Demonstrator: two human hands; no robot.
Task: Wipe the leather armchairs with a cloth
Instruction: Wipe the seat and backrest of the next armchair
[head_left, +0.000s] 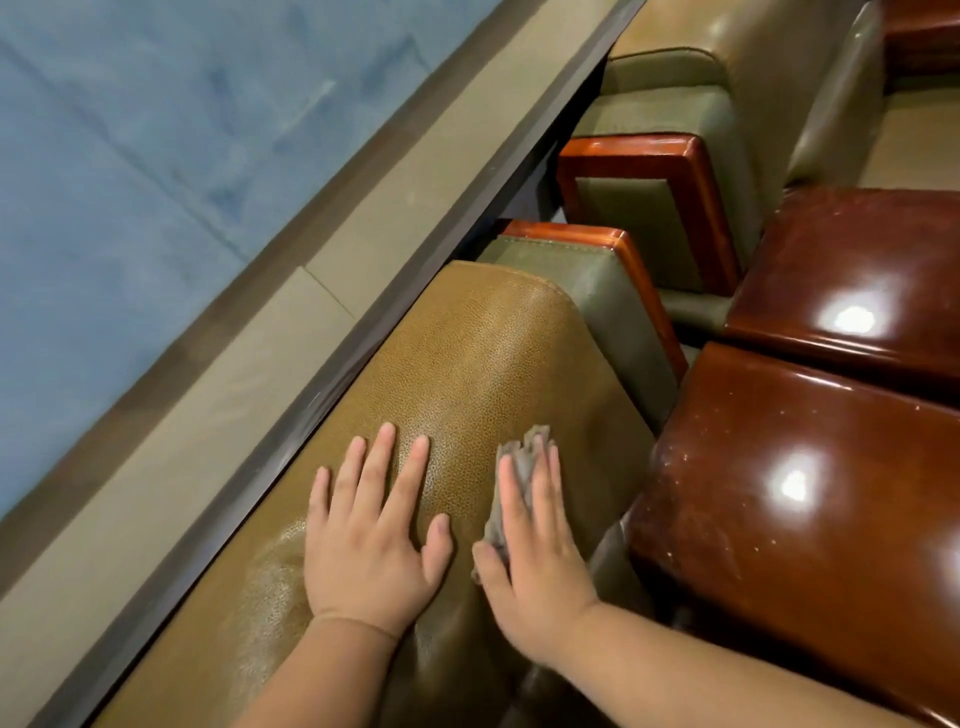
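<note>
Under the right hand (535, 545) grip lies the cloth (519, 467).

The scene is evenly and warmly lit from above. Two hard white glare spots sit on the glossy wooden armrests (810, 467), and a softer sheen runs along the leather chair back (483, 353). Shadows are faint, darkest in the gap by the wall trim (363, 332). Straight edges bow from wide-angle distortion. Focus is slightly soft throughout.

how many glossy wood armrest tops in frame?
2: near armrest top right of the right hand; far armrest top just beyond it. More may sit outside the frame.
</note>
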